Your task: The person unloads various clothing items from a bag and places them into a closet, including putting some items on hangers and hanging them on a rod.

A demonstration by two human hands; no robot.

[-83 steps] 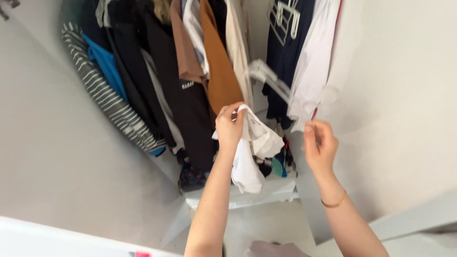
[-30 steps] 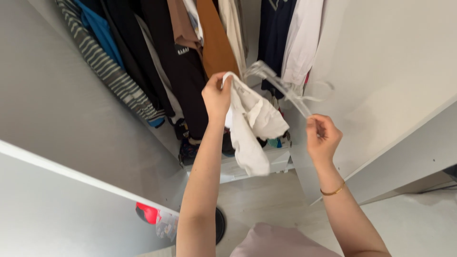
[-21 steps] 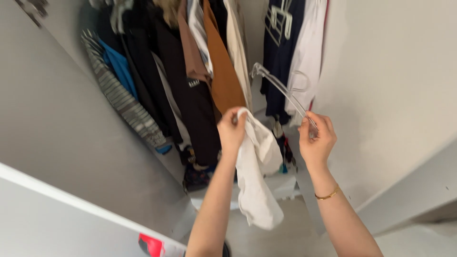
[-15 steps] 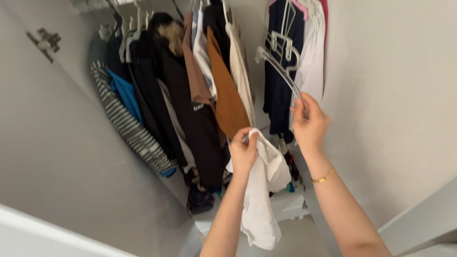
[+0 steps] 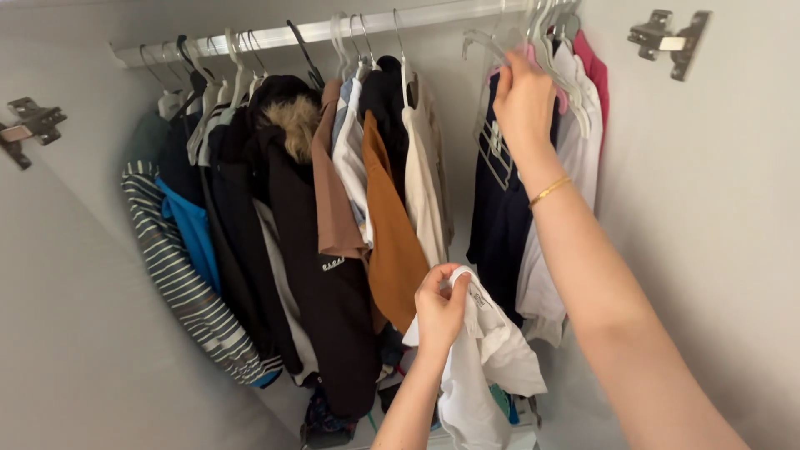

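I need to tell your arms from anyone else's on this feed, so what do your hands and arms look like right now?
Both arms are bare, with no sleeves and no gloves in view. The right hand has a thin gold bracelet around its wrist. The left hand wears nothing that shows: no ring, watch or band. No markings can be made out on either forearm.

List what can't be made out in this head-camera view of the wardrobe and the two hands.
- Clear plastic hanger: blurred; the right hand covers its grip, and whether the hook is on the white rail is unclear.
- Crumpled white garment in the left hand: lower part cut by the bottom edge; its type is unclear.
- Wardrobe floor: hidden by the hanging clothes.
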